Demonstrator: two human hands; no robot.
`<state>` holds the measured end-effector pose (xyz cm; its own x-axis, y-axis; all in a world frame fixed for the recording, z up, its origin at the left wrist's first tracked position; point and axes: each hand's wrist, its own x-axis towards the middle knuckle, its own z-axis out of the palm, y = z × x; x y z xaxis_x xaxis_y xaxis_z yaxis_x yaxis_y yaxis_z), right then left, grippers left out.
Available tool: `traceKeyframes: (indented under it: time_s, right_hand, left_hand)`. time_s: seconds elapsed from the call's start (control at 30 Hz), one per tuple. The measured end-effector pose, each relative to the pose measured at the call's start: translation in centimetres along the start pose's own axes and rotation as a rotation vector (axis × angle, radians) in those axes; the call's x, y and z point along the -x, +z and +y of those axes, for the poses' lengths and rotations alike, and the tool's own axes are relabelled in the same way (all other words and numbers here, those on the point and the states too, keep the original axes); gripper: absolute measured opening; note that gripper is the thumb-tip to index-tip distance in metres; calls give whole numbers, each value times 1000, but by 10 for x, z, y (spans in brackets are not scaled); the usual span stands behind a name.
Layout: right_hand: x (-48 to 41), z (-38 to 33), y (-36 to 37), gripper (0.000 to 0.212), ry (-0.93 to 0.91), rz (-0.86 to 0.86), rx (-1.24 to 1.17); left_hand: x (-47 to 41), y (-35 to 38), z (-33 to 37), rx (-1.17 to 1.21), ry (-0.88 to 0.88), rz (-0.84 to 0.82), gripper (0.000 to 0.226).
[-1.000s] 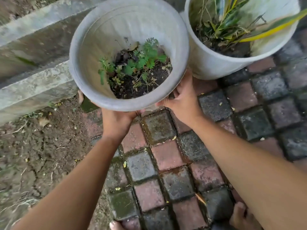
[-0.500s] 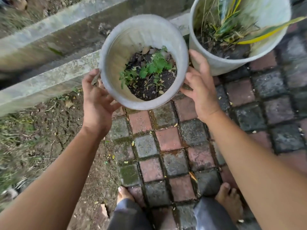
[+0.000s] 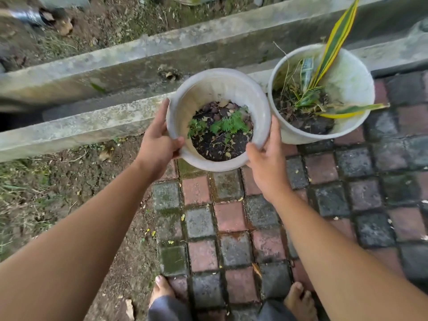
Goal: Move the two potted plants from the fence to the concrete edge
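Note:
A white pot with dark soil and small green seedlings sits against the concrete edge, at the corner of the paving. My left hand grips its left rim with the thumb over the lip. My right hand clasps its right rim in the same way. Touching it on the right stands a second white pot, holding a yellow-striped long-leaved plant and dry stalks, also against the concrete edge.
Red and grey paving bricks cover the ground under my bare feet. Bare soil and grass lie to the left. Beyond the edge runs a gutter and a higher concrete wall.
The seedling pot has gone from held up near the camera down to the ground by the concrete edge. Both hands moved from under it to its rim.

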<state>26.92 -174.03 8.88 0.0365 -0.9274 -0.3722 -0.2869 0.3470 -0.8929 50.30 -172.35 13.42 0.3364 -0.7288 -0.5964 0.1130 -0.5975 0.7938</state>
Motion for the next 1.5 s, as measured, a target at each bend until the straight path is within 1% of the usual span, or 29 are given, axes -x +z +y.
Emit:
traceKeyframes:
  time_s: [0.1,0.2,0.27,0.37,0.5,0.63,0.73,0.9,1.0,1.1,1.17,1.23,1.3,1.37,1.43,1.5]
  right_hand:
    - [8,1,8,85,-5,29,-11]
    - [3,-4,7,84,21,9,-3]
    - [-5,-9,1,85,35,-38,7]
    - [-22,-20,-5,83,-3,-96,85]
    - [-34,-28,-10,82,-2,-145,178]
    - [-48,-33,-18,80,21,-196,117]
    - [-59,-42,-20,82,99,-221,74]
    - [-65,-51,-23,79,102,-165,149]
    - [-68,-48,-23,77,123,-141,153]
    - [-60,-50,-14,75,81,-72,309]
    - [-54,-51,-6,75,58,-20,353]
    - [-50,-55,-1,73,73,28,345]
    - [-49,-59,-1,71,97,49,324]
    - [-47,-67,-5,68,96,68,311]
    - [-37,-80,-13,63,82,69,321]
    - [-20,-101,-22,59,66,89,329]
  left_hand:
    - [-10,-1,9,-77,-6,-17,103]
    - [-13,-4,8,-107,-5,-37,102]
    - [-10,-5,1,-103,-10,-40,105]
    - [3,-1,-15,-58,-55,8,110]
    - [13,7,-24,-81,-54,54,108]
    - [4,18,-10,-189,-40,70,108]
    - [-2,22,2,-251,-42,68,109]
    - [-11,30,21,-374,-11,77,106]
    - [-15,32,23,-407,14,64,106]
    - [-13,29,16,-401,37,57,104]
    - [-8,28,11,-453,65,32,99]
    - [1,31,4,-539,91,-14,90]
    - [9,34,2,-569,74,-63,83]
    - [15,33,8,-513,24,-64,85]
    - [28,29,18,-517,-9,-50,92]
    - [52,18,31,-538,8,-30,93]
